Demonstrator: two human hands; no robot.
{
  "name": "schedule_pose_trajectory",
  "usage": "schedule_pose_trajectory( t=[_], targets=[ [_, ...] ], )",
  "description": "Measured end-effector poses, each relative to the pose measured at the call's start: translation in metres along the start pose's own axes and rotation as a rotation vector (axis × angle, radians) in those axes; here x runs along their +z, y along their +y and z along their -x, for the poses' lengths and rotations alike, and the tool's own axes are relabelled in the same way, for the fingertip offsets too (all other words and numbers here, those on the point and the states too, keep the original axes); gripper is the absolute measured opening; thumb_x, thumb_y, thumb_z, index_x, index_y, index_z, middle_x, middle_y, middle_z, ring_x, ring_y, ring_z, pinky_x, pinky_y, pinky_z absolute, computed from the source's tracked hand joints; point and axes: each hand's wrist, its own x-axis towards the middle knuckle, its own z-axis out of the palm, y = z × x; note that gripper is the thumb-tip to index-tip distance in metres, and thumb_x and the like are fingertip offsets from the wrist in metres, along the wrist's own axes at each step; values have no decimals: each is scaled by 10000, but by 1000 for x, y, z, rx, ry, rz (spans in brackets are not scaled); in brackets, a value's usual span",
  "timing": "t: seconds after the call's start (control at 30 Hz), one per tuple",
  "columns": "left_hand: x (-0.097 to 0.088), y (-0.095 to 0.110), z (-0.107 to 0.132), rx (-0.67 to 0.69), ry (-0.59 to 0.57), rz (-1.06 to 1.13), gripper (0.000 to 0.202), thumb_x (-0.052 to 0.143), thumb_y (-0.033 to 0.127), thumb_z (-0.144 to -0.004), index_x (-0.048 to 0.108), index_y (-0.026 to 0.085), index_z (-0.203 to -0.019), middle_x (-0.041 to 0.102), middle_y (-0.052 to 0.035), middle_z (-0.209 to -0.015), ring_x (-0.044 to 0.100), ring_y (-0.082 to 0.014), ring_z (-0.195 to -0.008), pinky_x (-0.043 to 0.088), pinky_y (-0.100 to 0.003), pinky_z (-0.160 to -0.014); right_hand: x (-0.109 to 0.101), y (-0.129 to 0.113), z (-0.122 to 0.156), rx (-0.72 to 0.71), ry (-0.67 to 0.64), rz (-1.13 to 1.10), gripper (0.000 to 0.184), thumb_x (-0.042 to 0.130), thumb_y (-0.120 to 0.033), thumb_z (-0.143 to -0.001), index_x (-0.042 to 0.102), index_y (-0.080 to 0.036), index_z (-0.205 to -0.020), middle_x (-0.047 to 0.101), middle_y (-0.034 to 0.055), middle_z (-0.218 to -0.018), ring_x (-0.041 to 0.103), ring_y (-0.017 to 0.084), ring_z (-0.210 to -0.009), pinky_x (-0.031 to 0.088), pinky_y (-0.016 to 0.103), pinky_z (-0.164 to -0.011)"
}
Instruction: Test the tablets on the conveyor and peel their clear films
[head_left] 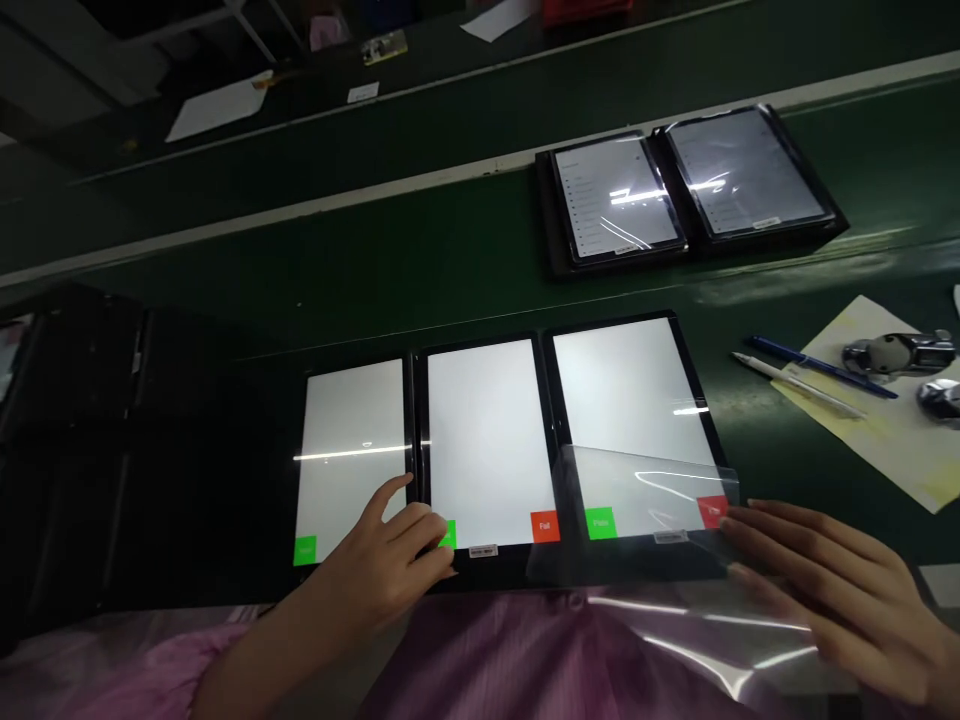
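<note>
Three tablets lie side by side before me with white lit screens: a left tablet (352,425), a middle tablet (484,430) and a right tablet (630,400). Green and red boxes show along their lower edges. My left hand (401,560) is over the lower part of the left and middle tablets, index finger stretched out, the others loosely bent, holding nothing. A clear plastic film (645,480) covers the lower part of the right tablet and droops over the table edge. At its right side, my right hand (832,590) has it between thumb and straight fingers.
Two more tablets (619,195) (750,170) rest in black holders farther back. To the right, a blue pen (821,366) and a white pen (799,385) lie partly on a yellowish paper (862,430) with shiny metal items (900,353). Dark cases (67,360) stand left.
</note>
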Motion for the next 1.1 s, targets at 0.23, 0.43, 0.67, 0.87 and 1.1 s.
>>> schedule_pose_trajectory(
  t=[0.23, 0.43, 0.67, 0.87, 1.1],
  targets=[
    [-36, -49, -45, 87, 178, -231, 206, 628, 143, -1011, 608, 198, -814, 625, 49, -733, 593, -127, -704, 461, -401, -997, 9, 39, -76, -24, -27, 267, 223, 476, -222, -1085, 625, -150, -1236, 743, 141, -956, 739, 260, -834, 633, 397, -709],
    [-74, -153, -88, -295, 356, -309, 286, 634, 475, -1021, 669, 235, -870, 670, 7, -841, 615, -190, -817, 489, -461, -964, 58, 49, -133, 226, -190, 444, 485, 331, -456, -1126, 605, -203, -1437, 388, 265, -1617, 436, 504, -1447, 403, 817, -1031],
    [-93, -153, -96, -263, 447, -131, 258, 668, 377, -1022, 674, 197, -838, 678, 32, -774, 646, -135, -788, 564, -393, -910, 88, 102, -169, 176, -335, 59, 609, 348, -658, -1079, 528, -305, -1542, 544, 132, -1543, 518, 375, -1424, 413, 668, -1136],
    [-92, -133, -72, -214, 571, 131, 123, 696, 158, -983, 692, 200, -867, 697, 53, -788, 678, -83, -741, 579, -254, -686, 59, 70, -189, 553, -84, -305, 549, 579, -672, -985, 724, -227, -1273, 766, 121, -1123, 743, 291, -1009, 620, 456, -860],
    [-73, -98, -23, -35, 201, 733, 120, 571, 254, -1069, 650, 244, -979, 795, 39, -892, 780, -112, -816, 614, -337, -1026, 75, 51, -214, 960, -447, -916, 726, 523, -864, -905, 694, -256, -1264, 768, 92, -910, 732, 244, -656, 578, 329, -488]
  ],
)
